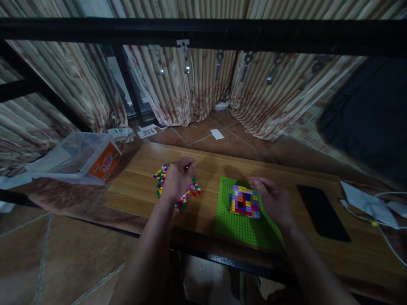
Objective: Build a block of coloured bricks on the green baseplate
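A block structure of many-coloured toy bricks (244, 202) stands on a green studded baseplate (227, 228). My right hand (272, 200) is just right of the structure, above the baseplate, thumb and fingers drawn together; whether a brick is between them is too small to tell. To the left, a heap of loose toy bricks (163, 171) in mixed colours lies on the wooden board. Above this heap hangs my left hand (178, 178), its fingers curled inward, covering part of the bricks. Anything inside those fingers is hidden from view.
A black flat slab (322, 212) like a phone lies right of the baseplate, with white cables and a white sheet (365, 201) beyond. A clear plastic tub (81, 154) with an orange label sits at the left. A black metal bar (203, 34) crosses above, before striped curtains.
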The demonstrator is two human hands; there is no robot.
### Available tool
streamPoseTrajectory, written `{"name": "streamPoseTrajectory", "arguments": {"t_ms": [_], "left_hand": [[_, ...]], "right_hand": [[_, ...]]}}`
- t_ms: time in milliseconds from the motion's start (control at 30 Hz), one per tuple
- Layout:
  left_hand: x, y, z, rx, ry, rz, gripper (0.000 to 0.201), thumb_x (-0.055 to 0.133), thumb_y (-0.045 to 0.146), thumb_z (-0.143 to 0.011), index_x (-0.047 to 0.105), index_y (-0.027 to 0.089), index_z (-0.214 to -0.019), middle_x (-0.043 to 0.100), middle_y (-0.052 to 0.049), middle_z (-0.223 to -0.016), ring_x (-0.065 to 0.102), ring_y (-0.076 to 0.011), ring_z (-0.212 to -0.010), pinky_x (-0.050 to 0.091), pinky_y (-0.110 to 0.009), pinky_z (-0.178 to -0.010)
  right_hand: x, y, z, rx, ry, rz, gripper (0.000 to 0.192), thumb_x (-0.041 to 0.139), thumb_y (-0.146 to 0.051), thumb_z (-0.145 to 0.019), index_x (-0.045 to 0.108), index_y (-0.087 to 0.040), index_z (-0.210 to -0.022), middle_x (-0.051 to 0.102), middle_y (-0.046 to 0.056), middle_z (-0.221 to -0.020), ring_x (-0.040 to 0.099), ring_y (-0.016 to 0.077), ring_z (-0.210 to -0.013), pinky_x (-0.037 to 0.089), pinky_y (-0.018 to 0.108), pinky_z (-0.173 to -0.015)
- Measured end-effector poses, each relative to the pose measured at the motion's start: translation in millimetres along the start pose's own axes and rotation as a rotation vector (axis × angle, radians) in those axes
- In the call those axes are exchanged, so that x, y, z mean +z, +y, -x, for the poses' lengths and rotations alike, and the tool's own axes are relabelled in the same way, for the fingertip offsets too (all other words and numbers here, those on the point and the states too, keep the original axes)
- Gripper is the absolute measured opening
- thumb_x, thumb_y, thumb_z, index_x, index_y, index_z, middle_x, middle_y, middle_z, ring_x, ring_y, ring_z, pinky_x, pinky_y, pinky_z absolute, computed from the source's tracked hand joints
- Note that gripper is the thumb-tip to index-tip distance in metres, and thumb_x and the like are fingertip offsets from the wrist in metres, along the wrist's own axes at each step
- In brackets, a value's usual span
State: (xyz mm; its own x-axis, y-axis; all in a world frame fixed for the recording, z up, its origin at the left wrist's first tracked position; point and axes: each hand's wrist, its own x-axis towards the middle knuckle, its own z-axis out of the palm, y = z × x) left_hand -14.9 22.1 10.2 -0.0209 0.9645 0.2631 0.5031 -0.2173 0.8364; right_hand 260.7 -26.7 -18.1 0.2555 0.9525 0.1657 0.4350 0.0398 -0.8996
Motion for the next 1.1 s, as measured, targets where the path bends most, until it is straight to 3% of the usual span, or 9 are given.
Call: {"name": "streamPoseTrajectory", "arguments": {"t_ms": [100,167,367,500,600,700,900,1000,1100], "left_hand": [[-17.0,-6,-8,-0.096,0.296,0.240,0.022,0.060,0.031,-0.079,0.068,0.013,-0.091,0.070,-0.003,-0.077,0.063,-0.0136,-0.069,0.048,-0.021,-0.063],[-26.7,-6,-10,-0.142,0.399,0.358,0.021,0.062,0.030,-0.077,0.067,0.013,-0.087,0.068,-0.002,-0.072,0.060,-0.0108,-0.061,0.046,-0.019,-0.058],[-39.3,2,-9,-0.176,0.468,0.538,0.014,0.062,0.026,-0.076,0.066,0.013,-0.081,0.065,-0.001,-0.069,0.056,-0.0069,-0.057,0.046,-0.016,-0.054],[-43.1,1,-9,-0.173,0.479,0.585,0.015,0.062,0.026,-0.077,0.065,0.012,-0.082,0.064,0.000,-0.068,0.057,-0.0067,-0.058,0.046,-0.016,-0.054],[-47.4,0,-8,-0.176,0.490,0.591,0.014,0.061,0.024,-0.078,0.065,0.012,-0.084,0.064,-0.001,-0.069,0.058,-0.0071,-0.059,0.047,-0.016,-0.055],[-50.9,0,-8,-0.172,0.500,0.595,0.013,0.061,0.023,-0.078,0.066,0.013,-0.084,0.065,-0.001,-0.070,0.060,-0.0080,-0.063,0.049,-0.018,-0.058],[-51.9,-2,-9,-0.188,0.508,0.659,0.011,0.060,0.021,-0.078,0.065,0.013,-0.084,0.065,-0.001,-0.071,0.060,-0.0084,-0.064,0.049,-0.019,-0.058],[-51.6,-3,-10,-0.198,0.508,0.681,0.010,0.060,0.020,-0.078,0.065,0.013,-0.083,0.064,-0.001,-0.071,0.059,-0.0074,-0.063,0.049,-0.018,-0.058],[-52.2,-2,-10,-0.189,0.514,0.696,0.010,0.061,0.020,-0.077,0.064,0.013,-0.083,0.063,0.000,-0.071,0.059,-0.0073,-0.062,0.048,-0.018,-0.057]], "right_hand": [[9,-14,17,-0.172,-0.030,0.122,0.029,0.055,-0.046,-0.087,0.072,-0.023,-0.090,0.073,0.006,-0.094,0.067,0.0231,-0.090,0.051,0.037,-0.083],[23,-25,30,-0.265,-0.113,0.169,0.025,0.053,-0.041,-0.089,0.071,-0.024,-0.091,0.072,0.005,-0.094,0.066,0.0211,-0.088,0.051,0.035,-0.083],[92,-44,67,-0.456,-0.451,0.183,0.021,0.048,-0.023,-0.093,0.069,-0.023,-0.097,0.069,0.005,-0.093,0.064,0.0181,-0.089,0.050,0.031,-0.080],[139,-45,84,-0.519,-0.468,0.213,0.021,0.050,-0.021,-0.092,0.070,-0.022,-0.095,0.068,0.006,-0.094,0.062,0.0198,-0.090,0.051,0.033,-0.082],[163,-43,91,-0.551,-0.462,0.264,0.018,0.054,-0.022,-0.090,0.071,-0.022,-0.094,0.066,0.007,-0.094,0.060,0.0215,-0.091,0.051,0.034,-0.082],[170,-38,89,-0.547,-0.445,0.278,0.018,0.054,-0.022,-0.090,0.072,-0.023,-0.094,0.065,0.007,-0.093,0.060,0.0206,-0.090,0.051,0.032,-0.079],[155,-32,72,-0.483,-0.328,0.361,0.023,0.049,-0.024,-0.092,0.072,-0.025,-0.094,0.065,0.006,-0.096,0.061,0.0195,-0.091,0.049,0.032,-0.081],[157,-37,79,-0.490,-0.287,0.402,0.023,0.048,-0.026,-0.093,0.071,-0.024,-0.093,0.065,0.006,-0.094,0.061,0.0193,-0.089,0.048,0.031,-0.080],[168,-47,93,-0.500,-0.327,0.463,0.019,0.053,-0.033,-0.091,0.068,-0.023,-0.086,0.064,0.006,-0.088,0.060,0.0205,-0.083,0.047,0.032,-0.074]]}}
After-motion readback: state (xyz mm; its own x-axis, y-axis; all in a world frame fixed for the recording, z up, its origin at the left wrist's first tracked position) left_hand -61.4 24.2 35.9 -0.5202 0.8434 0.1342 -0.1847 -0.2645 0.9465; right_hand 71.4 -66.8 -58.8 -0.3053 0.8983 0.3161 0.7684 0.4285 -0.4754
